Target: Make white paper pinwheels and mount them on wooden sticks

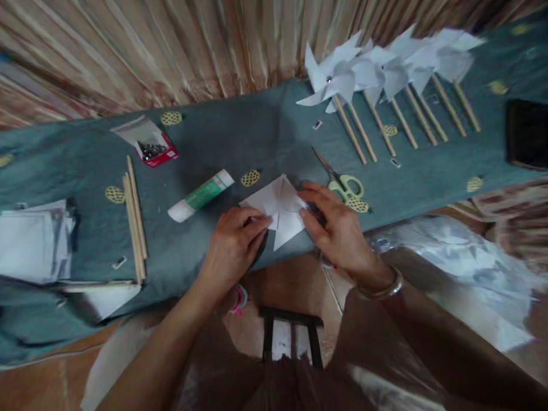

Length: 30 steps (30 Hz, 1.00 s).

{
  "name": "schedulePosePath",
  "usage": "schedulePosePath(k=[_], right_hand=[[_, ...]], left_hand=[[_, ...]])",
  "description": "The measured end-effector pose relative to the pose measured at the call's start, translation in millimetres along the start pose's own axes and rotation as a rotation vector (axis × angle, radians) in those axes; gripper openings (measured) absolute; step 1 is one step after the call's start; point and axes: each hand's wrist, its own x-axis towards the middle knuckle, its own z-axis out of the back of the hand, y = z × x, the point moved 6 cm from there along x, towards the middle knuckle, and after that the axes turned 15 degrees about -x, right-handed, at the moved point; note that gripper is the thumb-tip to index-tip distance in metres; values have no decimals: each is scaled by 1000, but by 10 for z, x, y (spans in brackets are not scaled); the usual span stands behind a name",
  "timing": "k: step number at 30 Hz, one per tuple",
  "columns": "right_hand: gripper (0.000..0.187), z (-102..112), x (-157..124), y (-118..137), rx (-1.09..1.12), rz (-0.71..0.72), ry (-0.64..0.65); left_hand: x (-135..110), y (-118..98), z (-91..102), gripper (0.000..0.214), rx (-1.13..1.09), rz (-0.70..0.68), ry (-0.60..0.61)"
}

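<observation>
The paper (285, 200) lies on the worktop (240, 137), to the right of the tube (201, 197) and a little nearer the person. The left hand (233, 240) has its thumb and fingertips brought together on the paper, on the side toward the tube. The right hand (340, 228) touches the side away from the tube, thumb and fingers spread apart.

Work on this paper looks partway done: slits seem to run toward its middle, but no pin or stick shows on it. Whether any corner is folded is too blurred to tell. Well right of the tube and farther from the person, a row of pinwheels (379, 65) on sticks looks complete. Left of the tube, supplies remain: loose sticks (134, 228), a stack of sheets (29, 245) beyond them, and, to the far left side of the tube, an open box (166, 158) of small metal pins (150, 150).

The scissors (338, 181) lie right of the tube, past the paper and close to the right hand, so they could get in its way. The tube itself sits near the left hand, apart from it.
</observation>
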Motion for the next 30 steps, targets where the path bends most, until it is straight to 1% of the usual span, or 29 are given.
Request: schedulePosePath(k=[4,7,13,19,22,24,27,28,30], right_hand=[[27,-10,-51,-21,22,-17,-6],[27,-17,-73,-21,36,-22,-8],[28,-33,-82,-12,42,-6,3],[27,-18,-96,0,42,15,-16],[26,-3,-108,7,50,2,-8],[25,6,-117,22,58,-3,5],[23,12,-133,64,85,4,20],[22,7,-139,80,99,6,27],[21,-15,-154,113,125,9,49]], left_hand=[[2,-17,1,18,-4,0,11],[12,-38,3,17,-33,-10,-36],[36,62,-35,13,-185,131,-81],[32,91,-13,10,-260,191,-81],[29,62,23,13,-265,206,-95],[33,-3,36,25,-218,169,-92],[35,-158,5,45,-49,42,-57],[31,-206,-20,47,2,4,-39],[19,-279,-76,43,62,-40,-2]])
